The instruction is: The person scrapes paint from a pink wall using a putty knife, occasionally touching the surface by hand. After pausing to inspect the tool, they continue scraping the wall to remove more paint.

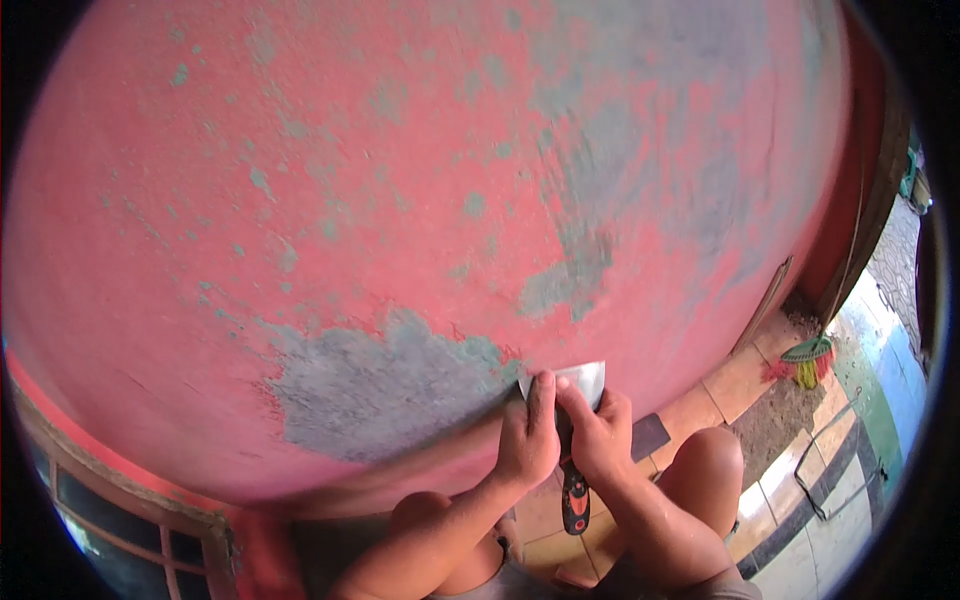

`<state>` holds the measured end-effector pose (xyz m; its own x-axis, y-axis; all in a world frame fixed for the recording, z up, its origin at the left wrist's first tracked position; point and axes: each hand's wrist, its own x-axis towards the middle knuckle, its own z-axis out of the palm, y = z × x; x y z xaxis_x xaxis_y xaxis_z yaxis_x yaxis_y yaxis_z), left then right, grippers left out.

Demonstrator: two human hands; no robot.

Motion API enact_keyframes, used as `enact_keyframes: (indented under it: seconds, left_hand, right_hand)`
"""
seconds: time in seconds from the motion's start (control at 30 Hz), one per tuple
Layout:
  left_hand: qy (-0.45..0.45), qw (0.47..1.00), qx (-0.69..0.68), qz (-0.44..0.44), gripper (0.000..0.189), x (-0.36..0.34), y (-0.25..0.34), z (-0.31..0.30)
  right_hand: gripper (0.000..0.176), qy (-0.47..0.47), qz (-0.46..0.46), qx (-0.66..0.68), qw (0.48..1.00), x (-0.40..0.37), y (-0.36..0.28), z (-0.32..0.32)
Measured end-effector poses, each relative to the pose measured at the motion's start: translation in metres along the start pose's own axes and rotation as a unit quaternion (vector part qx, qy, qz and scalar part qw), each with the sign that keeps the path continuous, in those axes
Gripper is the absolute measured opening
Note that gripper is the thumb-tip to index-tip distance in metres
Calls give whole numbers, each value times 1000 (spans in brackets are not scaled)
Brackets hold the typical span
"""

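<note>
Both hands hold one putty knife, its wide metal blade [588, 380] against the pink wall [420, 250]. My left hand [529, 430] is closed on its left side, a finger stretched up along the blade. On the right side, my right hand [597, 432] is closed round it, the thumb on the blade. The black and orange handle [575, 500] hangs below the hands. Just left of the blade, a large bare grey patch [370, 385] shows where the pink paint is gone. Smaller green and grey spots dot the wall above.
A green, red and yellow broom [808, 362] leans at the right near debris [785, 420] on the tiled floor [735, 385]. A dark flat object [650, 436] lies by the wall's foot. A window frame [130, 510] is at the lower left. My bent knees flank my arms.
</note>
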<state>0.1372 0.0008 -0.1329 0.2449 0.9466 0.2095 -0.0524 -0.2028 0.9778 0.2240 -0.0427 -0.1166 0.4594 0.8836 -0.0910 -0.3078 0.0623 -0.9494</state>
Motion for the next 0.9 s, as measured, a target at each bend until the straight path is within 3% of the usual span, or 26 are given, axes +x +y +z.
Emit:
enact_keyframes:
  seconds: [0.03,0.13,0.17,0.3,0.4,0.5,0.6,0.67,0.73,0.8,0.9]
  left_hand:
    - [19,1000,20,6,49,0,-2,2]
    - [-20,1000,-15,14,48,10,8,0]
    - [-37,998,1,-51,48,9,20,-5]
    - [1,999,26,25,49,2,6,1]
    - [-13,1000,0,8,48,5,3,-2]
    - [-18,999,-25,-22,47,9,20,-3]
    - [-1,1000,-3,-13,46,3,8,-2]
    - [11,1000,3,18,47,-1,-1,0]
    - [-7,1000,-19,-19,48,2,21,-1]
    - [-16,997,-45,-57,48,5,35,-5]
    - [1,999,-19,-30,49,0,14,-7]
  right_hand:
    - [30,17,-76,-2,997,3,4,6]
    - [30,-4,12,-6,1000,3,-20,2]
    - [31,-7,-9,-13,1000,2,-29,3]
    - [32,11,-37,-26,999,2,-1,0]
    - [32,-19,34,-11,999,1,-18,-2]
    - [30,-27,-4,13,1000,2,-40,5]
    - [29,-11,-71,-17,997,6,-2,1]
    - [29,-8,-40,-9,999,3,1,2]
    - [29,-15,27,-7,1000,-1,-21,3]
    - [30,-23,7,-9,1000,-2,-16,3]
    - [32,-29,-46,-1,998,4,0,7]
